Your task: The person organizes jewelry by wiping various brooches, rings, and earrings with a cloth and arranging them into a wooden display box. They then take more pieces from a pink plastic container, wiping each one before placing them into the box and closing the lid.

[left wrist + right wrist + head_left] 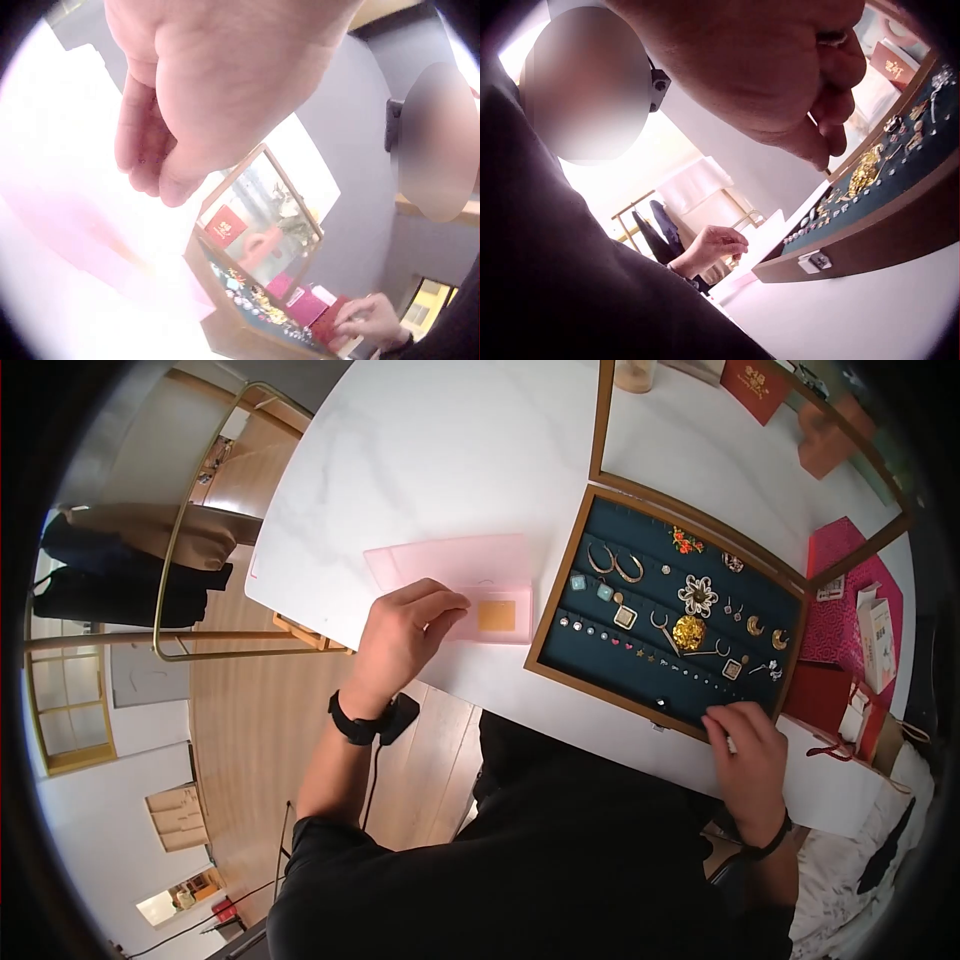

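Note:
In the head view my left hand (410,625) is above the right part of an open pink box (524,600), its lid raised at the back. A tan square (496,616) shows inside the box. The left wrist view has this hand's thumb and fingers bent close together; I cannot tell whether something tiny is between the tips. A wooden jewelry case (560,578), glass lid up, displays earrings and brooches on dark green fabric. By its front right corner, my right hand (750,760) hangs loosely curled. A ring (832,37) is on one of its fingers.
The glass lid (740,450) rises behind the case. Right of it stand a magenta box (838,600) and a red bag (825,705). A garment rack (170,590) with dark clothes is left of the white table (440,450). A metal latch (814,261) sits on the case front.

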Demonstrator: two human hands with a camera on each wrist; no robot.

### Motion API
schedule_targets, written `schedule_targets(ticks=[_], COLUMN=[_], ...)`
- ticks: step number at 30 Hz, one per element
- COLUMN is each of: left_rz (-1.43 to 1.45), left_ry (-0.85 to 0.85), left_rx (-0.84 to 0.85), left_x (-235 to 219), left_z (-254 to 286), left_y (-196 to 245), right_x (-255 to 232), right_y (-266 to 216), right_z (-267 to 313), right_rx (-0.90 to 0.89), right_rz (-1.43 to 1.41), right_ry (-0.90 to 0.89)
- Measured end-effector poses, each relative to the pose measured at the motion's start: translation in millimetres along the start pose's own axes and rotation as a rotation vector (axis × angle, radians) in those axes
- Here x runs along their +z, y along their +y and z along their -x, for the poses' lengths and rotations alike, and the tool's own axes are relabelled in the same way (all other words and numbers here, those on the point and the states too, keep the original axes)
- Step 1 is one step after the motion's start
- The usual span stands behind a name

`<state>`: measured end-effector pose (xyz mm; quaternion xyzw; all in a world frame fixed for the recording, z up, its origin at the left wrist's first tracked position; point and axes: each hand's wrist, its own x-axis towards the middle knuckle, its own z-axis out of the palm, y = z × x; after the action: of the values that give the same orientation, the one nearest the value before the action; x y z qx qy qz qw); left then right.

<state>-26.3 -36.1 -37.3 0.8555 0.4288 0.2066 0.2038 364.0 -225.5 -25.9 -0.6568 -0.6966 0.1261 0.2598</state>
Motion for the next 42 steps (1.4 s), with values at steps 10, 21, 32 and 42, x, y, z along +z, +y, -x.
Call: schedule_targets(ticks=[10, 21, 32, 42], left_rz=[-0.468, -0.513, -0.452, -0.426], left_ry=[-0.1, -0.137, -0.151, -0.207], left_rx=[0.428, 0.452, 0.442, 0.426], left_x=[31.0, 38.5, 38.7, 32.3], left_z=[-21.3, -22.7, -26.5, -30.1], left_y=[-2.7, -5.4, -6.3, -2.1], right_x=[12.0, 12.5, 11.8, 11.9], right_y=[-22.5, -10.2, -9.4, -8.5], right_z=[-16.3, -0.8, 1.4, 3.6], right_rx=[-0.171, -0.118, -0.134, -0.142], right_rz=[-0.051, -0.04, -0.038, -0.05], right_ry=[-0.028, -0.057, -0.056, -0.052])
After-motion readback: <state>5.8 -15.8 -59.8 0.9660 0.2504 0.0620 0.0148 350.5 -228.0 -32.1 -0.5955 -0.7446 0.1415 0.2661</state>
